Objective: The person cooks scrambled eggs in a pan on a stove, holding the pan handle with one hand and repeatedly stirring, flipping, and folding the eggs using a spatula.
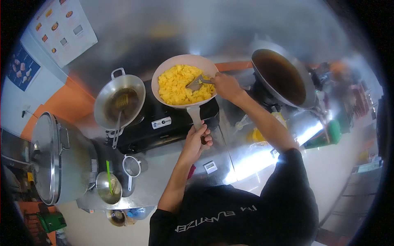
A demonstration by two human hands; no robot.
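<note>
Scrambled yellow egg (pixel 176 84) fills much of a light-coloured frying pan (pixel 210 65) over the black stove (pixel 164 135). My left hand (pixel 199 141) is closed around the pan's handle (pixel 194 117). My right hand (pixel 227 86) grips a metal spatula (pixel 197 83), whose blade rests in the egg near the pan's right side. To the left, a metal pan (pixel 139 92) holds brownish liquid and a ladle (pixel 117 127). At the right stands a large wok (pixel 305 78) with dark brown liquid.
A large lidded pot (pixel 76 160) stands at the left. Near it are a small strainer (pixel 131 166) and a bowl (pixel 102 194) with a green stick. A small timer (pixel 210 167) lies on the counter (pixel 147 168). A green container (pixel 332 133) is at the right.
</note>
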